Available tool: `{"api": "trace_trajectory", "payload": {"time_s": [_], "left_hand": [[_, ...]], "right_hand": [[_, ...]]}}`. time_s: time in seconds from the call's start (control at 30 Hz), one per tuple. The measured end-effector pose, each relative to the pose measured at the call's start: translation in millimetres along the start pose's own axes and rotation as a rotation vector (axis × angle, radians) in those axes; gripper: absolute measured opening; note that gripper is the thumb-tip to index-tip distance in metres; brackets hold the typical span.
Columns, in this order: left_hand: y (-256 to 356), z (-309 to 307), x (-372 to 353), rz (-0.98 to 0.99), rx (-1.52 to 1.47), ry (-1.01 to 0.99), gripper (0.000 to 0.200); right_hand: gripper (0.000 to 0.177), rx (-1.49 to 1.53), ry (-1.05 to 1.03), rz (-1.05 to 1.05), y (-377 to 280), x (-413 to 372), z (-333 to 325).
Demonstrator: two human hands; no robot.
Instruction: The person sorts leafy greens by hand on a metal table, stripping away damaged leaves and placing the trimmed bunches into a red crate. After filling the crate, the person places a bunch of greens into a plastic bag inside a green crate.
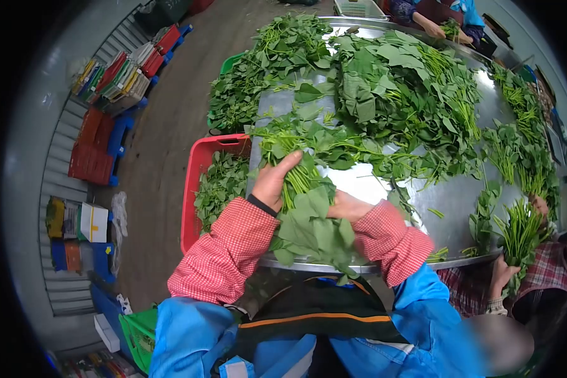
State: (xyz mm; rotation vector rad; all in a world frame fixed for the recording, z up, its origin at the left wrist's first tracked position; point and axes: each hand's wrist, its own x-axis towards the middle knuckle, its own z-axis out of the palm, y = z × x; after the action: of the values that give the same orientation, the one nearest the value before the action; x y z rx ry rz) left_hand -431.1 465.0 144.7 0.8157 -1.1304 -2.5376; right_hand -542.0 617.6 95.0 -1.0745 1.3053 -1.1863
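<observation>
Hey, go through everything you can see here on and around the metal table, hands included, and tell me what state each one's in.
Left hand: closed around stems
Right hand: at the bunch, fingers mostly hidden
Held bunch: gathered, leaves toward the wearer
Leaf pile: loosely heaped
Metal table: partly covered with greens
Red crate: open, leaves inside
Co-worker's bunch: gathered, gripped

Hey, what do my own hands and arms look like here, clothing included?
Your left hand and right hand are ungloved. Above them come red-and-white checked sleeve covers, then bright blue sleeves. A black band shows at the left wrist; none is visible on the right.
</observation>
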Motion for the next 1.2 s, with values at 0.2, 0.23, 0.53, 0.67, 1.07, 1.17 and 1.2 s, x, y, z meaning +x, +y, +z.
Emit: {"api": "trace_trajectory", "payload": {"time_s": [0.2, 0.23, 0.53, 0.67, 1.07, 1.17, 1.2], "left_hand": [[-23, -8, 23, 0.011, 0.553, 0.092, 0.051], [-13, -17, 27, 0.135, 0.974, -0.114, 0.065], [5, -51, -42, -0.310, 0.713, -0.074, 0.089], [13, -61, -49, -0.437, 0.311, -0.102, 0.101], [97, -6, -50, 0.690, 1.003, 0.106, 0.040], [110, 16, -83, 0.821, 0.435, 0.354, 0.030], [99, 3, -89, 0.620, 0.709, 0.341, 0.030]], "right_hand": [[0.060, 0.805, 0.056, 0.035, 52, -12, 31], [0.058, 0.824, 0.064, 0.059, 57, -16, 30], [0.049, 0.593, 0.156, -0.098, 108, -21, 10], [0.047, 0.738, 0.127, 0.031, 98, -27, 12], [0.046, 0.738, 0.078, 0.040, 99, -33, 27], [0.046, 0.682, 0.085, 0.017, 97, -35, 22], [0.046, 0.663, 0.085, 0.006, 96, -37, 22]]}}
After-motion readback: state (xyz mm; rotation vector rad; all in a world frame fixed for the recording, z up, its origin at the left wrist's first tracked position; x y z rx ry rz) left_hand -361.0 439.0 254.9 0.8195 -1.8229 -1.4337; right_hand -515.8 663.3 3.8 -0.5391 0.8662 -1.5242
